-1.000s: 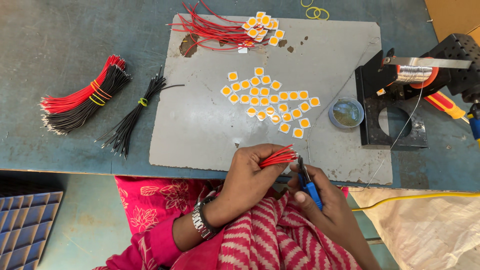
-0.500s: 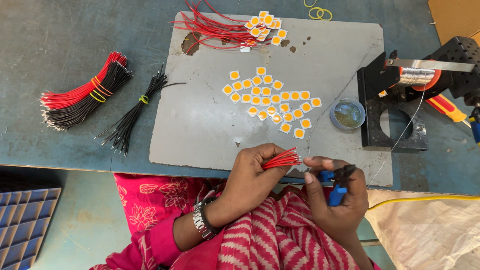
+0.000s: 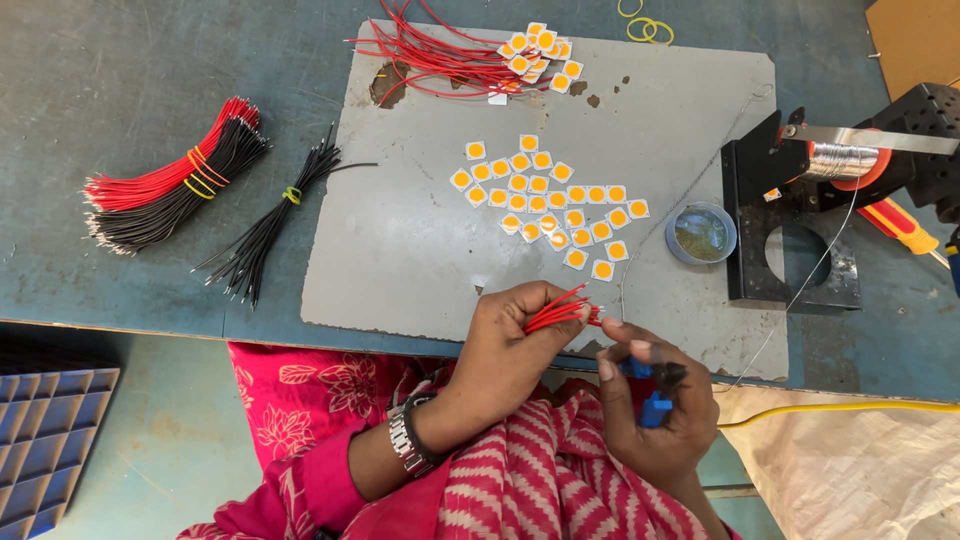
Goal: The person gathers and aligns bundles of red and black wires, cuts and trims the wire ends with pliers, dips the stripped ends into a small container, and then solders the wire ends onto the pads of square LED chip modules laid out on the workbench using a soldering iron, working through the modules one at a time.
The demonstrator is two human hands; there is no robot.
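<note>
Pinching a small bundle of thin red insulated wires [image 3: 560, 310] in our left hand [image 3: 515, 345] at the grey mat's [image 3: 400, 250] near edge, we are closing our right hand [image 3: 655, 410] around a blue-handled cutter [image 3: 650, 395]. Being light and limp, they are probably best gripped near their ends.
</note>
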